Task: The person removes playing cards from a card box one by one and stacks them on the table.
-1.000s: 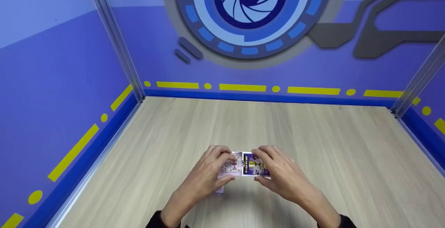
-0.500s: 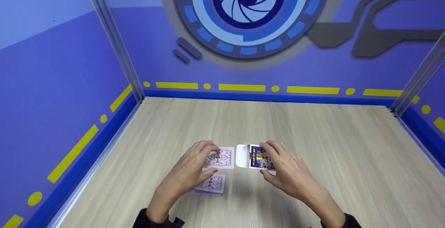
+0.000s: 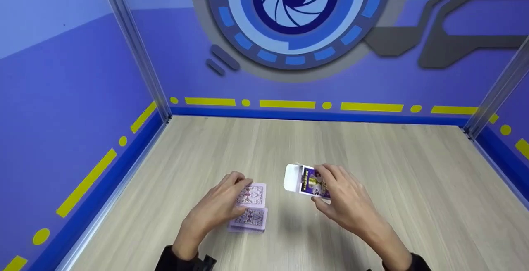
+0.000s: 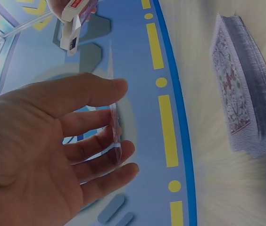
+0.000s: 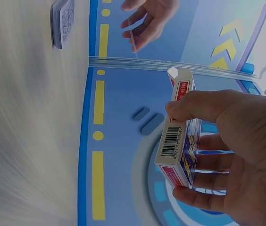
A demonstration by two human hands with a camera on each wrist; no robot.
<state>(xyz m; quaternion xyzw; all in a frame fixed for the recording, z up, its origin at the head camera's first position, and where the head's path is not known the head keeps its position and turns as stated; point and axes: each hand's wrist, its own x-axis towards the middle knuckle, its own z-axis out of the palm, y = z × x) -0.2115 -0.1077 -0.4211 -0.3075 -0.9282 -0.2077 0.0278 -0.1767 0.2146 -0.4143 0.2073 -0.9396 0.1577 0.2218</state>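
Grips a small card box (image 3: 312,182) in the right hand (image 3: 347,198), right of the scene's middle and clear of the table (image 3: 413,180); spans only the box's width, with thumb on the near edge and fingers on the far one; leaves the box's left end unclosed, with a white flap (image 3: 292,177) folded out to the left; cannot tell from these views what, if anything, is inside; carries a purple and yellow picture on the upper face and a barcode along one narrow side.

Pinches a patterned card (image 3: 254,195) in the left hand (image 3: 219,205), to the left of the box and well apart from its mouth; looks very thin edge-on, so cannot tell whether single or several; holds it above the table between thumb and fingers.

Shows a stack of cards (image 3: 251,220) on the table, outside the box, slightly nearer; lies patterned side up, with somewhat uneven edges.
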